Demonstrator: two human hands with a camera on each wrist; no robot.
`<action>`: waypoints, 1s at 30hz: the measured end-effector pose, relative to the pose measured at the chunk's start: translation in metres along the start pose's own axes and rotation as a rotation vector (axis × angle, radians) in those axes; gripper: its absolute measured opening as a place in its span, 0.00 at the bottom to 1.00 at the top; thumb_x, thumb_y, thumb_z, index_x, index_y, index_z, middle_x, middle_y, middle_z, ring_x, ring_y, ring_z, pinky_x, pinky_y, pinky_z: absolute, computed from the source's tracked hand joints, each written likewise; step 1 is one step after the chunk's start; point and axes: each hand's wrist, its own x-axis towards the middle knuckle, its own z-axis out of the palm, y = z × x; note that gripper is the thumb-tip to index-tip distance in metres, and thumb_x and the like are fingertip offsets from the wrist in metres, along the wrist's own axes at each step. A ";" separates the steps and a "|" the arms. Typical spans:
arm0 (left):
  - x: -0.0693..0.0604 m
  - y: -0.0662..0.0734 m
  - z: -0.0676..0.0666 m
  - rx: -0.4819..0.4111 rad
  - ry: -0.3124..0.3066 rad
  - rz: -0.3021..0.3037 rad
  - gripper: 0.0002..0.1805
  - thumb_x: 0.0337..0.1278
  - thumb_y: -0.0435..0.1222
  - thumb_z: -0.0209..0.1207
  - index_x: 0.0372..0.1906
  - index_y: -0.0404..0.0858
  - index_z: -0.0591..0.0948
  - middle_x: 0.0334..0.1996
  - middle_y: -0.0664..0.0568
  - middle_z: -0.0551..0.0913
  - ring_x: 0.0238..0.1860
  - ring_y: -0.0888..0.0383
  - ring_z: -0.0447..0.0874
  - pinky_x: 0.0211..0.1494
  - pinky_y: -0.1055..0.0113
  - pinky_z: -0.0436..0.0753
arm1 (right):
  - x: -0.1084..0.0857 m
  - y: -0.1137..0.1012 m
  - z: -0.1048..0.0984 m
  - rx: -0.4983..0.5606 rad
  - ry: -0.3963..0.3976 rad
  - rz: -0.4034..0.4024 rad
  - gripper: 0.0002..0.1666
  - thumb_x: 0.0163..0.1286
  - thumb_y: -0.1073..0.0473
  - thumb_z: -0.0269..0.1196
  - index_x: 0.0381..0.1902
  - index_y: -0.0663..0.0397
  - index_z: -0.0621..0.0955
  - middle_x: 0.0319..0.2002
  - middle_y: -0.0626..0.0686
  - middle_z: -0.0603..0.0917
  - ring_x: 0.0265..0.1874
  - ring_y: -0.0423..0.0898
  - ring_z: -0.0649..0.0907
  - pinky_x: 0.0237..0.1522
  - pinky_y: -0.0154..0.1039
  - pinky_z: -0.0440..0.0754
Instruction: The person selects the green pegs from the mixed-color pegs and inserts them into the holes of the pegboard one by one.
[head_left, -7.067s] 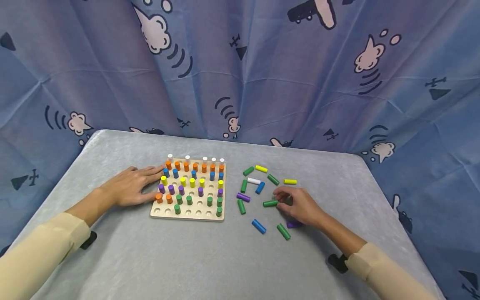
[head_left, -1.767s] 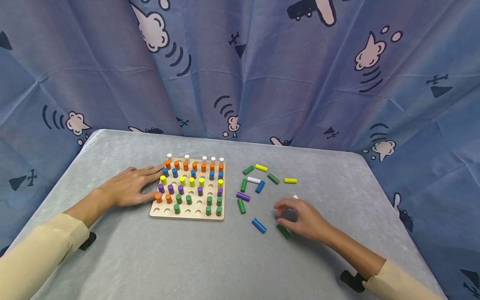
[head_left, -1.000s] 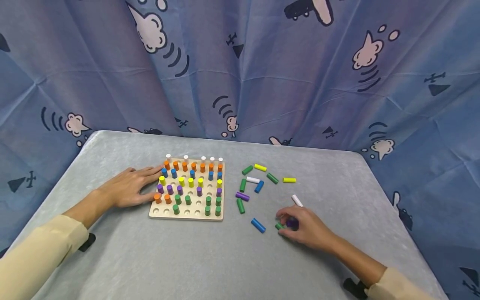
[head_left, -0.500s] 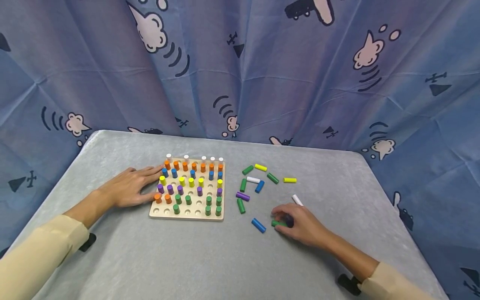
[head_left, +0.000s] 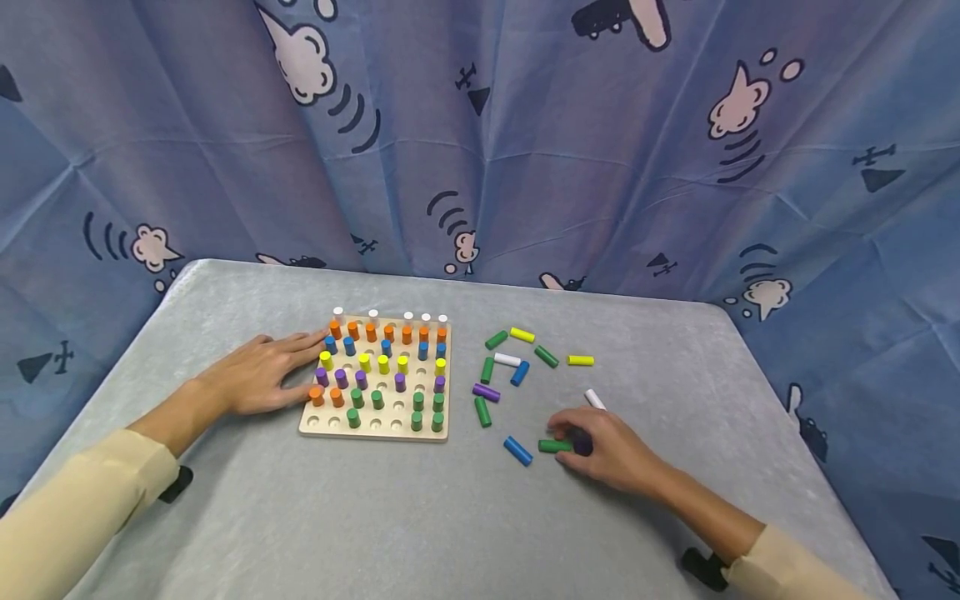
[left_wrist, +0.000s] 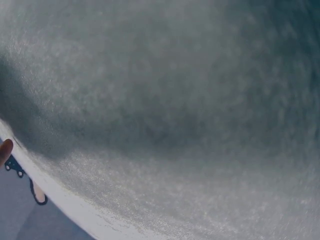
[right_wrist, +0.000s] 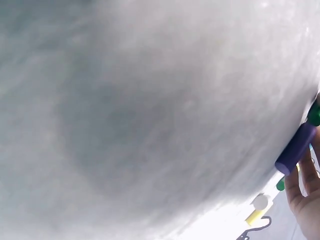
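My left hand (head_left: 262,375) lies flat on the grey table, fingers spread, fingertips at the left edge of a wooden pegboard (head_left: 386,429). Coloured pegs stand in rows on the board; several holes in its front rows show bare. To the right, my right hand (head_left: 611,446) pinches a green peg (head_left: 554,446) between thumb and fingers, close to the table. Under its palm is a purple peg (head_left: 581,441), partly hidden. The right wrist view shows that purple peg (right_wrist: 296,149) beside the green peg (right_wrist: 314,115) and the curled fingers (right_wrist: 309,175).
Loose pegs lie right of the board: a blue peg (head_left: 517,451) nearest, a white peg (head_left: 594,399) behind the right hand, a yellow peg (head_left: 581,361) farther back. Several green pegs, a purple peg (head_left: 486,392) and others lie between. A patterned curtain (head_left: 480,150) hangs behind the table.
Another green peg stands in the board's front row than seven seconds ago. My right hand has since come back, and the green peg at its fingertips has turned sideways. My left hand stays put.
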 end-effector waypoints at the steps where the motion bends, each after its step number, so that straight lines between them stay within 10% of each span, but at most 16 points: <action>1: 0.000 0.000 0.000 0.001 0.005 0.005 0.40 0.68 0.58 0.52 0.73 0.35 0.67 0.75 0.43 0.62 0.70 0.39 0.66 0.59 0.36 0.71 | -0.001 0.001 -0.001 -0.004 0.000 -0.004 0.22 0.56 0.62 0.75 0.49 0.53 0.84 0.40 0.41 0.86 0.41 0.37 0.83 0.48 0.45 0.81; 15: -0.001 0.001 -0.001 -0.005 0.000 -0.006 0.40 0.68 0.58 0.52 0.74 0.36 0.66 0.76 0.44 0.61 0.71 0.40 0.65 0.60 0.37 0.70 | 0.001 -0.004 -0.012 0.005 -0.028 0.046 0.22 0.58 0.63 0.74 0.51 0.53 0.84 0.41 0.41 0.85 0.42 0.38 0.81 0.49 0.48 0.80; 30: 0.001 -0.001 0.001 -0.004 -0.003 -0.004 0.40 0.68 0.59 0.52 0.74 0.37 0.66 0.76 0.46 0.60 0.72 0.42 0.64 0.60 0.39 0.71 | 0.016 -0.015 -0.010 -0.005 0.061 -0.084 0.22 0.57 0.66 0.74 0.50 0.56 0.84 0.41 0.47 0.87 0.43 0.41 0.84 0.50 0.51 0.80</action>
